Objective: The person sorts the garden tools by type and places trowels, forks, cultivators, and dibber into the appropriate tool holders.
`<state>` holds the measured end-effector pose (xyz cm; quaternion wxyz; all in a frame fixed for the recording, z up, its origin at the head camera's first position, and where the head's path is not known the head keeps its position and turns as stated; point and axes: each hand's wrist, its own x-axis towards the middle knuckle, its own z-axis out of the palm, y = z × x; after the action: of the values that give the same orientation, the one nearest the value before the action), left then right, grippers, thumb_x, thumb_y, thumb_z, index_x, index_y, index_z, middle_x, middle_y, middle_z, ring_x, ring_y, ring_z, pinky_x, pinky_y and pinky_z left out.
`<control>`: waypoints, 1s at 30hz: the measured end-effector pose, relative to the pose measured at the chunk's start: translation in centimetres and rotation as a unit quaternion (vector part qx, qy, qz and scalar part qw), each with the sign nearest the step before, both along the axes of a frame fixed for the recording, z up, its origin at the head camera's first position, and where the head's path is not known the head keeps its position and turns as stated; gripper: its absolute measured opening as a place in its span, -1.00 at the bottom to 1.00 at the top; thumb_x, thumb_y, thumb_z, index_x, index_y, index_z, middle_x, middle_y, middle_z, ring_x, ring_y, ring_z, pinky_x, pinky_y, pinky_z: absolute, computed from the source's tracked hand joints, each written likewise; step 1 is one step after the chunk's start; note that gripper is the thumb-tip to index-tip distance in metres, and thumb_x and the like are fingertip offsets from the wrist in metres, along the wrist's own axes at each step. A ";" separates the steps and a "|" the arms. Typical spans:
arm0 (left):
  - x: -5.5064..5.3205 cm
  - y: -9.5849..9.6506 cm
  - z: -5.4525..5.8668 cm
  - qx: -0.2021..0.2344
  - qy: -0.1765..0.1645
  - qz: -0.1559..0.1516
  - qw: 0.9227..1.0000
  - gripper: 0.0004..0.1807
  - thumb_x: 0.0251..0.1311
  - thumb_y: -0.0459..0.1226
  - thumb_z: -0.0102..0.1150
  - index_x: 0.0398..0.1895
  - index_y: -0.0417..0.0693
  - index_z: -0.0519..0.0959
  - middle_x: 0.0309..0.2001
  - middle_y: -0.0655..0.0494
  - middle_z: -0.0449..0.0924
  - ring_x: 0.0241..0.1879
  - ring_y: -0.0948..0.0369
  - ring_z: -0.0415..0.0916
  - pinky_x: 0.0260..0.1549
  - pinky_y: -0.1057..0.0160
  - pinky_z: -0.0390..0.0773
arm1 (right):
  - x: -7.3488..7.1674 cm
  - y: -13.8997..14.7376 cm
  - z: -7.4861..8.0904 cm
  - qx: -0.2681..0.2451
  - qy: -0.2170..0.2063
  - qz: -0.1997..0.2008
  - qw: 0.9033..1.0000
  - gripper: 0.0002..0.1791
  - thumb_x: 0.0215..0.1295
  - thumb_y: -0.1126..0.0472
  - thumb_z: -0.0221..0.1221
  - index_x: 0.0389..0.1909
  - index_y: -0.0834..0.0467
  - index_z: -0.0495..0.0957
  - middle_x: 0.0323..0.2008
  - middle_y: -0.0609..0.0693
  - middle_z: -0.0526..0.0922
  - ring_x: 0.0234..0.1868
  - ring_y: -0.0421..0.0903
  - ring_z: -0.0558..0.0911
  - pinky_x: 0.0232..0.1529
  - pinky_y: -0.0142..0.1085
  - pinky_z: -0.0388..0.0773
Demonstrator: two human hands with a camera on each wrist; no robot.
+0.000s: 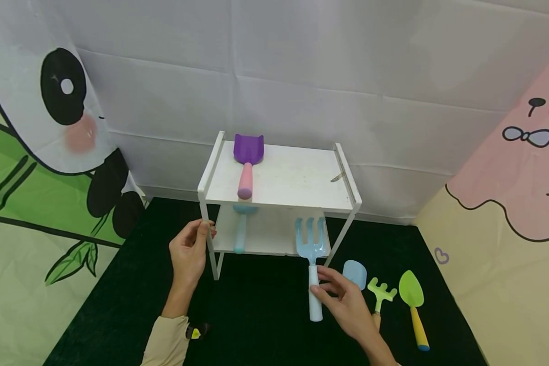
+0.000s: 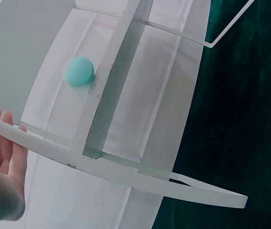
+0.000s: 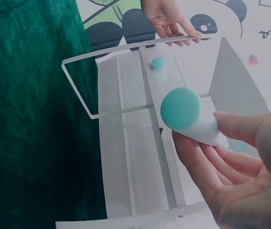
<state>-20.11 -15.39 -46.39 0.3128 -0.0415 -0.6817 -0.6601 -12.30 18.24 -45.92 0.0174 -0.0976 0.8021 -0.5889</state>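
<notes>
A light blue toy garden fork (image 1: pixel 314 290) is gripped by its handle in my right hand (image 1: pixel 347 302), tines pointing away, in front of the lower shelf of a white two-tier rack (image 1: pixel 293 175). My left hand (image 1: pixel 189 251) pinches the rack's front left leg, its fingers round the white bar in the left wrist view. A purple toy shovel (image 1: pixel 248 150) with a pink handle lies on the top shelf. On the lower shelf lies a light blue tool (image 1: pixel 240 231), its head partly hidden under the top shelf; its round handle end (image 2: pixel 79 71) shows in the left wrist view.
Right of the rack, on the dark green cloth (image 1: pixel 256 315), lie a green toy rake (image 1: pixel 382 292), a green trowel (image 1: pixel 412 290) with a yellow handle, and a light blue tool head (image 1: pixel 355 274) partly behind my right hand. A white curtain (image 1: pixel 293 66) hangs behind the rack.
</notes>
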 end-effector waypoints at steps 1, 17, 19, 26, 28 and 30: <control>0.0 0.0 0.0 -0.002 0.000 0.001 1.000 -0.81 0.51 -0.39 0.08 -0.12 -0.35 0.67 -0.26 -0.09 0.72 -0.26 0.30 0.66 -0.09 0.41 0.60 | -0.1 -0.1 0.0 0.001 -0.001 0.002 1.000 -0.52 0.38 0.26 0.31 0.28 0.24 0.51 0.22 0.16 0.57 0.02 -0.06 0.70 0.08 -0.27 0.63; 0.0 0.1 0.1 -0.005 0.002 0.003 1.000 -0.81 0.51 -0.39 0.09 -0.13 -0.34 0.68 -0.24 -0.24 0.70 -0.27 0.32 0.66 -0.13 0.44 0.60 | -2.4 -1.8 0.4 -0.029 0.012 0.005 0.999 -0.54 0.37 0.24 0.34 0.26 0.22 0.55 0.17 0.15 0.61 0.03 0.01 0.71 0.06 -0.29 0.64; 0.0 0.1 0.1 -0.006 0.000 0.005 1.000 -0.82 0.50 -0.40 0.09 -0.13 -0.34 0.68 -0.25 -0.20 0.71 -0.28 0.32 0.66 -0.14 0.44 0.60 | -2.8 -2.0 0.4 -0.039 0.012 0.005 0.999 -0.54 0.38 0.24 0.33 0.26 0.23 0.55 0.16 0.17 0.62 0.03 0.02 0.72 0.04 -0.29 0.66; 0.1 0.1 0.1 0.000 -0.006 0.003 1.000 -0.81 0.50 -0.39 0.09 -0.13 -0.34 0.68 -0.25 -0.18 0.72 -0.27 0.32 0.66 -0.10 0.44 0.60 | -3.7 -2.6 0.6 -0.053 0.010 0.001 0.999 -0.55 0.39 0.26 0.32 0.26 0.25 0.55 0.11 0.21 0.65 0.02 0.07 0.73 -0.09 -0.25 0.72; 0.1 0.1 0.1 0.001 -0.004 0.002 1.000 -0.82 0.50 -0.40 0.10 -0.14 -0.34 0.68 -0.26 -0.17 0.72 -0.27 0.32 0.66 -0.10 0.43 0.60 | -4.0 -2.8 0.6 -0.051 0.012 -0.001 0.999 -0.56 0.39 0.26 0.32 0.25 0.25 0.55 0.11 0.22 0.65 0.02 0.08 0.73 -0.11 -0.25 0.72; 0.1 0.1 0.1 0.001 -0.002 0.002 1.000 -0.82 0.50 -0.40 0.10 -0.14 -0.33 0.68 -0.26 -0.14 0.72 -0.28 0.31 0.67 -0.10 0.43 0.61 | -4.3 -3.0 0.6 -0.048 0.015 -0.002 0.999 -0.55 0.40 0.27 0.32 0.26 0.27 0.55 0.11 0.24 0.65 0.02 0.10 0.73 -0.13 -0.25 0.73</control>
<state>-19.99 -15.30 -46.30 0.3127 -0.0383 -0.6817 -0.6603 -16.58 15.26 -45.28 -0.0011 -0.1056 0.7734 -0.6251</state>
